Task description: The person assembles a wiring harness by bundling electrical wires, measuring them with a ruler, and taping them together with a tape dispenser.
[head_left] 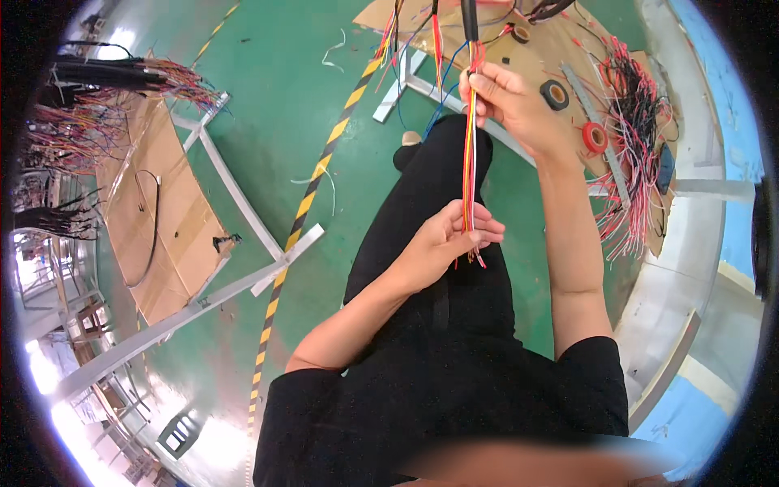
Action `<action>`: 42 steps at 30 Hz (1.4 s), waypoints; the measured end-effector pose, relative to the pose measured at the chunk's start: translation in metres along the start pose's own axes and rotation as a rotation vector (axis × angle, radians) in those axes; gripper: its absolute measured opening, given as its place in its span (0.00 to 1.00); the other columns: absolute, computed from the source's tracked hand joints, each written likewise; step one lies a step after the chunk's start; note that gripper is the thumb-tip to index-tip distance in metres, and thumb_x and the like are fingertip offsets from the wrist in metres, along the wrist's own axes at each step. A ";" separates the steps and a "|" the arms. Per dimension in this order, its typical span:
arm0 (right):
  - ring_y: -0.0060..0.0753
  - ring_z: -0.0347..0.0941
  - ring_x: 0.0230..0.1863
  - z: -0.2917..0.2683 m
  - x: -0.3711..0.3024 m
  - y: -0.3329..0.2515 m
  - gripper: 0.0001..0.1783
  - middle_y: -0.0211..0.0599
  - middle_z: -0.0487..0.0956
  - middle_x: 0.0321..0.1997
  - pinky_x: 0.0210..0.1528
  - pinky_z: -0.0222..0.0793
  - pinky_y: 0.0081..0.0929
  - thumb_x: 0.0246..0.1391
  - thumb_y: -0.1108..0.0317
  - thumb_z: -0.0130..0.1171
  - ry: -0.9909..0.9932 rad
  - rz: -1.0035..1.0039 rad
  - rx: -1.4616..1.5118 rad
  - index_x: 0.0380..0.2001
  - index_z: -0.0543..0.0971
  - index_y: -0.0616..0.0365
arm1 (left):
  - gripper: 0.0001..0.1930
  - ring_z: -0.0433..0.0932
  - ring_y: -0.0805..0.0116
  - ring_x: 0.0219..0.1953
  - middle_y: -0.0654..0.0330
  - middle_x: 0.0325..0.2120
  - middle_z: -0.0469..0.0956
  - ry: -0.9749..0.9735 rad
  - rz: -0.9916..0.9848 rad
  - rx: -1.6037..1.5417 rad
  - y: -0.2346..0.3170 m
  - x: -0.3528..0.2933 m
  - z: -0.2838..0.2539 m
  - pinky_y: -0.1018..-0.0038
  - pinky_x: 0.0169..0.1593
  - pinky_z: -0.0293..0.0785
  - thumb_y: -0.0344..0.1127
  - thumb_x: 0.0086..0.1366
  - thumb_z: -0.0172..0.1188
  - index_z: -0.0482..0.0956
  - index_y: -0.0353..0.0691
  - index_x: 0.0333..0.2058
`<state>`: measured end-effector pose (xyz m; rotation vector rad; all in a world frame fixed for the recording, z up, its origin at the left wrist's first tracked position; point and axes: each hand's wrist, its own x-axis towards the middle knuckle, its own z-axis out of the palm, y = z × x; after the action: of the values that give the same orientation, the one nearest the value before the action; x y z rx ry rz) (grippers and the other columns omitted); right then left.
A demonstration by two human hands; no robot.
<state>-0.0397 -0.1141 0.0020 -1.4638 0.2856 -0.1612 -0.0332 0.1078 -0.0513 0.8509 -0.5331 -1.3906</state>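
Note:
A bundle of thin coloured wires [470,166], red, yellow, white and pink among them, runs straight down in front of me. It comes out of a black cable sleeve [470,20] at the top. Just below that sleeve, my right hand [519,105] pinches the bundle between thumb and fingers. My left hand [442,247] is closed round the lower part, with the thumb across it and the loose wire ends sticking out underneath. Between the two hands the wires lie close together. Other loose wires [437,49] hang from the table edge to the left of the bundle.
On the cardboard-topped table [560,57] lie a black tape roll [554,95], a red tape roll [595,137], a metal ruler [596,126] and a heap of wires [633,138]. Leftward stand a cardboard-covered frame [162,219] and hanging cable bundles [105,75]. Striped tape [312,183] crosses the green floor.

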 end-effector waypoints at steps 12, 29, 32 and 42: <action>0.14 0.63 0.30 0.016 -0.010 -0.012 0.12 0.22 0.70 0.28 0.34 0.60 0.15 0.64 0.63 0.48 -0.057 -0.017 -0.127 0.32 0.74 0.59 | 0.16 0.63 0.80 0.21 0.67 0.20 0.64 0.238 0.194 -0.008 0.047 0.061 -0.006 0.81 0.28 0.66 0.43 0.74 0.39 0.69 0.36 0.37; 0.54 0.76 0.36 -0.249 -0.071 0.070 0.12 0.50 0.80 0.30 0.40 0.71 0.44 0.53 0.63 0.54 0.933 0.223 -1.391 0.37 0.79 0.57 | 0.13 0.52 0.85 0.18 0.73 0.17 0.55 0.298 0.184 -0.131 0.058 0.066 0.006 0.86 0.21 0.50 0.43 0.74 0.42 0.65 0.44 0.31; 0.53 0.76 0.38 -0.263 -0.066 0.070 0.10 0.50 0.79 0.32 0.41 0.70 0.44 0.48 0.66 0.57 0.672 0.373 -1.343 0.34 0.77 0.58 | 0.13 0.52 0.84 0.19 0.74 0.18 0.54 0.299 0.182 -0.144 0.056 0.064 0.004 0.85 0.22 0.51 0.43 0.73 0.42 0.66 0.44 0.32; 0.47 0.76 0.42 -0.206 -0.081 -0.032 0.18 0.50 0.78 0.44 0.43 0.70 0.37 0.61 0.65 0.48 0.896 -0.160 -1.408 0.53 0.69 0.58 | 0.13 0.54 0.84 0.18 0.72 0.17 0.58 0.379 0.169 -0.078 0.053 0.078 0.008 0.84 0.20 0.52 0.43 0.74 0.40 0.65 0.43 0.31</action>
<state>-0.1746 -0.2914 0.0245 -2.7400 1.1687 -0.8829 0.0042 0.0283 -0.0167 0.9551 -0.2499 -1.0566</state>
